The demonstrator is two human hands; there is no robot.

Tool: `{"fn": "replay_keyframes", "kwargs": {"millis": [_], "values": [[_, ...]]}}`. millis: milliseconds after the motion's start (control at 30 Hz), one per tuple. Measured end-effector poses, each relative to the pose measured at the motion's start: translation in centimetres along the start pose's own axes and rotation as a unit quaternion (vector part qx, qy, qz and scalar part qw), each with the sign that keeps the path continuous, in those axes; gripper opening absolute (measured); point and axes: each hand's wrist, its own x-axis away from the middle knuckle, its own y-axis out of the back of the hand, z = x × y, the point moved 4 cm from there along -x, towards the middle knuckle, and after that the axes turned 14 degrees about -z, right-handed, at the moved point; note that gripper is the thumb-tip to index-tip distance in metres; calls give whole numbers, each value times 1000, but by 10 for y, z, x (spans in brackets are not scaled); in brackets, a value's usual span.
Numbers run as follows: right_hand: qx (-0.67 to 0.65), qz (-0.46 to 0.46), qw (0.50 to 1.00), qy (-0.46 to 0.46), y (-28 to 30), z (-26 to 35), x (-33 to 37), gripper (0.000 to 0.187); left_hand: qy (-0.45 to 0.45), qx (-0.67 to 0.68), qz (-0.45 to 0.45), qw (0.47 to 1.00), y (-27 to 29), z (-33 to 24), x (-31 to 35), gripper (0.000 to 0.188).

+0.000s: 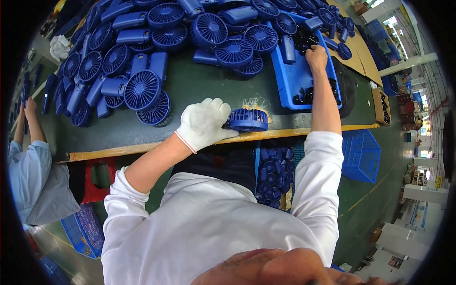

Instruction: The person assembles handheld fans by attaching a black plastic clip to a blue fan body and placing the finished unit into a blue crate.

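Note:
My left hand, in a white knitted glove, is closed round a blue handheld fan at the table's near edge. The round fan head lies edge-up beside the glove, and the rest of it is hidden by the fingers. My bare right hand reaches into a blue plastic tray. Its fingers are bent down among small black parts, and what they pinch is hidden. More black parts lie at the tray's near end. One blue fan rests across the tray's left wall.
A heap of blue fans covers the far and left side of the green table. Below the edge stand a bin of blue parts and a blue crate. A co-worker's sleeve shows at the left; a small carton stands at the right.

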Motion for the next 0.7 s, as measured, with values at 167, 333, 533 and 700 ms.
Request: {"fn": "replay_keyframes", "kwargs": {"millis": [167, 333, 533, 700], "values": [[-175, 0, 984, 25, 47, -1, 30, 26, -24, 27, 20, 999, 2, 0, 3, 43], [-506, 40, 858, -78, 111, 38, 144, 16, -47, 29, 25, 998, -1, 5, 9, 44], [-671, 48, 717, -186, 133, 66, 284, 41, 254, 205, -101, 940, 6, 25, 8, 49], [-733, 76, 654, -169, 135, 98, 322, 38, 395, 606, -49, 688, -9, 1, 21, 37]]}}
